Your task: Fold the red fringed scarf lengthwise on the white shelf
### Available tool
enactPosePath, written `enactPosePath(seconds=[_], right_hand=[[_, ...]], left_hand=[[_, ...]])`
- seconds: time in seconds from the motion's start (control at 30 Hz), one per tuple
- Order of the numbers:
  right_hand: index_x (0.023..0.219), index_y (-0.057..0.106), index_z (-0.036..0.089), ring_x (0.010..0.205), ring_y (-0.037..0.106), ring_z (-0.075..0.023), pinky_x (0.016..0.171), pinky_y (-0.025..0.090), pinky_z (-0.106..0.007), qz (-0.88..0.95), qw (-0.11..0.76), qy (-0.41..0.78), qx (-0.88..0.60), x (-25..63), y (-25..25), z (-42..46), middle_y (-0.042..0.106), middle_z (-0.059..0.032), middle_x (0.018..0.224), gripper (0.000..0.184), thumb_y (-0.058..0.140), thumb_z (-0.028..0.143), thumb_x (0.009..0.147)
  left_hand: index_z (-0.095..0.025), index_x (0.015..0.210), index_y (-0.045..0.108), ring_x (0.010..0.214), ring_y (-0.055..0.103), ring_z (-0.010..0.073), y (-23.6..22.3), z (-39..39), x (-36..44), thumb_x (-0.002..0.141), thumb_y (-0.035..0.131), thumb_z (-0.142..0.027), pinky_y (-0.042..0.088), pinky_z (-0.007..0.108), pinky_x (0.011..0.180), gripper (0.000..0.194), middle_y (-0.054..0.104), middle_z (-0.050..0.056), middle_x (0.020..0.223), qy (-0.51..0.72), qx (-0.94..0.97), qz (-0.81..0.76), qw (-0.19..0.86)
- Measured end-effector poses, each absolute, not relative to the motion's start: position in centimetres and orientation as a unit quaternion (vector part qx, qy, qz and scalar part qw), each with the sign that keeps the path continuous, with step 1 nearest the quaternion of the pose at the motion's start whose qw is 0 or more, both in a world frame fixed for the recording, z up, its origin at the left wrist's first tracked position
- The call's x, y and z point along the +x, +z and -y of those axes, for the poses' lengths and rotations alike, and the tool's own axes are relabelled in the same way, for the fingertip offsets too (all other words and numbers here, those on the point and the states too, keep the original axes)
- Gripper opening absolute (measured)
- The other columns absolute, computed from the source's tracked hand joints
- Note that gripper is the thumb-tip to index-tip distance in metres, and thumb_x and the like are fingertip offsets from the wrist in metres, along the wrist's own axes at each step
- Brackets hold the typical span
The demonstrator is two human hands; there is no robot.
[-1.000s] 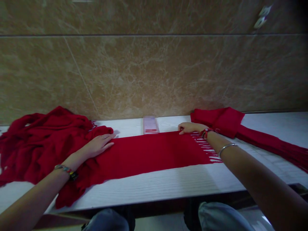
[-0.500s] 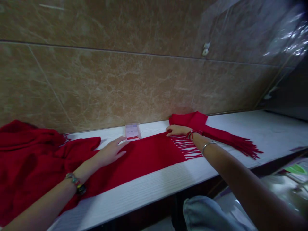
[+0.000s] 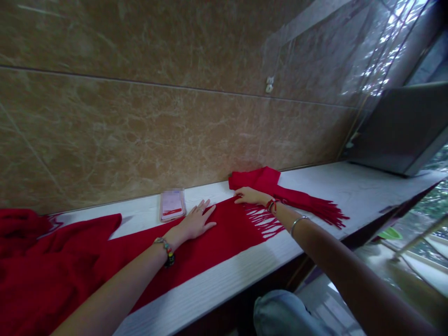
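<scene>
A long red fringed scarf (image 3: 231, 228) lies flat along a white bench. My left hand (image 3: 198, 223) rests palm down on it, fingers spread, gripping nothing. At the scarf's far edge, close to its fringe, my right hand (image 3: 249, 196) has its bent fingers closed on the cloth; the fingertips are partly hidden. Behind that hand lies a second, folded red scarf (image 3: 257, 177), its fringed end reaching to the right. To the left the red cloth bunches into a loose heap (image 3: 42, 275).
A phone (image 3: 172, 205) with a lit screen lies at the back by my left hand. The marbled wall (image 3: 140, 130) runs behind the white bench (image 3: 210, 291). A grey boxy object (image 3: 402, 128) stands at the right end. My knee (image 3: 280, 310) is below the front edge.
My left hand has slid right along the scarf, past the phone, and now lies flatter. My right hand stays at the fringed end. The camera view has shifted to the right.
</scene>
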State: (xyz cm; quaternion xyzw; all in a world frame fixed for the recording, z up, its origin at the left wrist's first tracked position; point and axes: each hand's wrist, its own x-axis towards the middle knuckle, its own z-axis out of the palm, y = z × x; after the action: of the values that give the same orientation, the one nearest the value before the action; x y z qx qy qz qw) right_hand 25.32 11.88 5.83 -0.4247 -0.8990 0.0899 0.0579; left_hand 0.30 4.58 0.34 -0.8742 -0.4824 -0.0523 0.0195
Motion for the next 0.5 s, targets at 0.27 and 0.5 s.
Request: enactPosePath(seconds=[0.27,0.5], right_hand=[[0.111,0.053,0.016,0.094,0.055,-0.0213,0.078,0.048,-0.039,0.883,0.040,0.066,-0.464,29.4,5.4,-10.5,0.053,-0.0061,0.112,0.030,0.050,0.033,0.086],[0.113,0.051,0.017,0.094,0.055,-0.0194,0.078,0.048,-0.040,0.882,0.070,0.026,-0.465,29.4,4.5,-9.2,0.053,-0.0076,0.113,0.030,0.050,0.032,0.087]], left_hand=[[-0.017,0.137,0.026,0.134,0.009,0.0269,-0.3,-5.4,4.6,0.088,0.024,-0.053,0.016,0.040,0.107,0.061,0.012,0.012,0.147,-0.051,-0.884,0.464,-0.022],[-0.016,0.136,0.030,0.134,0.010,0.0269,-0.1,-6.1,5.8,0.089,0.021,-0.053,0.015,0.042,0.106,0.060,0.018,0.012,0.146,-0.016,-0.878,0.478,-0.018]])
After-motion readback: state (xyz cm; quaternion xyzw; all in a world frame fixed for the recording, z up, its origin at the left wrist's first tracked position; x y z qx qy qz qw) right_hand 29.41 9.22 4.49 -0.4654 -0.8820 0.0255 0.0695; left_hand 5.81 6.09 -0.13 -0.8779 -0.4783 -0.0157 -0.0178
